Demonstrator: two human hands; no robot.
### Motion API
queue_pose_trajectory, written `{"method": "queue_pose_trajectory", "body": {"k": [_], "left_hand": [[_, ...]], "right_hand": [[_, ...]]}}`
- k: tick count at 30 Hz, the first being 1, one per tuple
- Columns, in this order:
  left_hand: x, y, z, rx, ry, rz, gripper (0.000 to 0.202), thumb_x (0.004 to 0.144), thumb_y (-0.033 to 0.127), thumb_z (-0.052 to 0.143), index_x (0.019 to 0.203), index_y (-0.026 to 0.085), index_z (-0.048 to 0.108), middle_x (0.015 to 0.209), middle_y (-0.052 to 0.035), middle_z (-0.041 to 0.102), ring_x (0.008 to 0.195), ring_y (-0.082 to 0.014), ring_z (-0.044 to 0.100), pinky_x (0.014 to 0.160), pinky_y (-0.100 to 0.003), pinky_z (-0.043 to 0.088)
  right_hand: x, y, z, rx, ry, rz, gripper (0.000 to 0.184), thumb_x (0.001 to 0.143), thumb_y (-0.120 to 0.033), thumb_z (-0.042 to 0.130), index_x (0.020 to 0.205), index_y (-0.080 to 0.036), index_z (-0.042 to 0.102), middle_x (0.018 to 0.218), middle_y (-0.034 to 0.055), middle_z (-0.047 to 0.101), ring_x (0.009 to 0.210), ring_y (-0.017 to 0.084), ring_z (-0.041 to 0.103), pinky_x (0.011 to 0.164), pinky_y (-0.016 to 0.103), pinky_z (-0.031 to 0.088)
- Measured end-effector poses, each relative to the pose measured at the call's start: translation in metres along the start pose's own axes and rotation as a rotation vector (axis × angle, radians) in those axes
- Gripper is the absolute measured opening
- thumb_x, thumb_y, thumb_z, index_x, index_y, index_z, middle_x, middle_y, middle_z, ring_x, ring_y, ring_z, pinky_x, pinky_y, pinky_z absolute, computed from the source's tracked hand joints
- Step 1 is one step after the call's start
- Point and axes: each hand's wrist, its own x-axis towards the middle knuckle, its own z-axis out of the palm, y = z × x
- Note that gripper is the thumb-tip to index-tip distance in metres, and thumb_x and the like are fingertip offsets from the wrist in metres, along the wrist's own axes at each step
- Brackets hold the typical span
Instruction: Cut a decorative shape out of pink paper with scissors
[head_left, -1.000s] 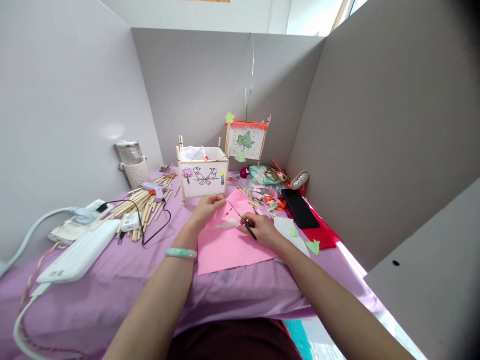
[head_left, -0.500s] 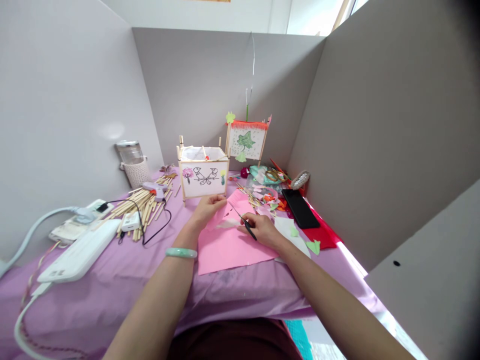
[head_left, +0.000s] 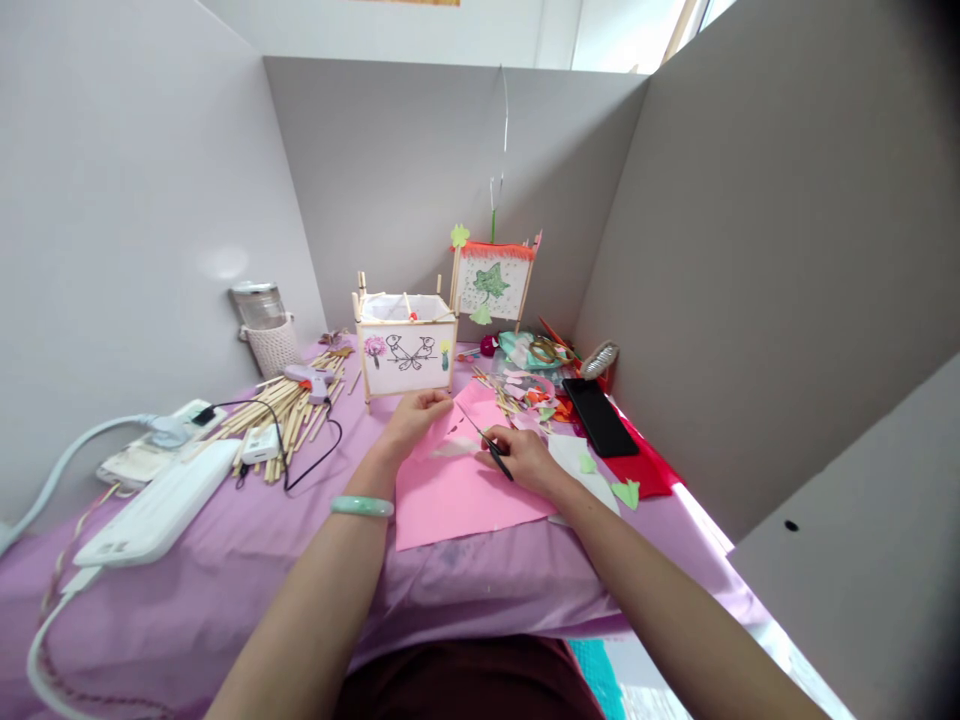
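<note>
A pink paper sheet [head_left: 457, 495] lies on the purple cloth in front of me. My left hand [head_left: 412, 418] pinches its lifted far edge, fingers closed on the paper. My right hand [head_left: 525, 458] is closed round small dark scissors [head_left: 484, 440], whose blades point up and left into the paper near my left fingertips. A green bangle [head_left: 362, 506] sits on my left wrist. Just beyond my hands stands a small stick-framed paper lantern [head_left: 407, 350] with a butterfly drawing.
A second lantern with a green leaf [head_left: 493, 282] stands further back. Wooden sticks [head_left: 289, 415], a glue gun [head_left: 311, 377] and a white power strip [head_left: 161, 510] lie at left. A black phone [head_left: 600, 416], red paper and paper scraps lie at right. Grey partition walls surround the table.
</note>
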Motion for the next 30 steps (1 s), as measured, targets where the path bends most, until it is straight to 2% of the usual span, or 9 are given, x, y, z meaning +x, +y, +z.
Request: {"method": "queue_pose_trajectory", "body": {"k": [9, 17, 30], "left_hand": [[-0.0008, 0.0057, 0.0014, -0.096, 0.104, -0.02, 0.033, 0.061, 0.042, 0.071, 0.075, 0.014, 0.06, 0.059, -0.0011, 0.063, 0.053, -0.0145, 0.056, 0.053, -0.025, 0.041], [-0.0003, 0.0039, 0.0015, -0.072, 0.103, -0.003, 0.032, 0.061, 0.041, 0.072, 0.073, 0.014, 0.06, 0.06, -0.0001, 0.062, 0.054, -0.0134, 0.055, 0.052, -0.024, 0.04], [0.0029, -0.0039, -0.0006, -0.039, 0.029, 0.034, 0.027, 0.066, 0.039, 0.069, 0.073, 0.015, 0.061, 0.061, 0.0015, 0.058, 0.056, -0.0116, 0.053, 0.053, -0.022, 0.037]], "right_hand": [[-0.0006, 0.0006, -0.0012, 0.109, -0.055, 0.004, 0.029, 0.075, -0.049, 0.062, 0.08, -0.02, 0.062, 0.056, -0.0045, 0.048, 0.054, 0.01, 0.043, 0.051, 0.02, 0.029], [-0.0013, -0.0018, -0.0025, 0.109, -0.062, -0.002, 0.029, 0.074, -0.049, 0.063, 0.08, -0.02, 0.062, 0.056, -0.0044, 0.05, 0.055, 0.01, 0.043, 0.052, 0.021, 0.029], [-0.0007, -0.0005, -0.0008, 0.104, -0.06, -0.004, 0.028, 0.076, -0.047, 0.063, 0.081, -0.02, 0.062, 0.056, -0.0048, 0.048, 0.054, 0.01, 0.043, 0.051, 0.021, 0.028]]}}
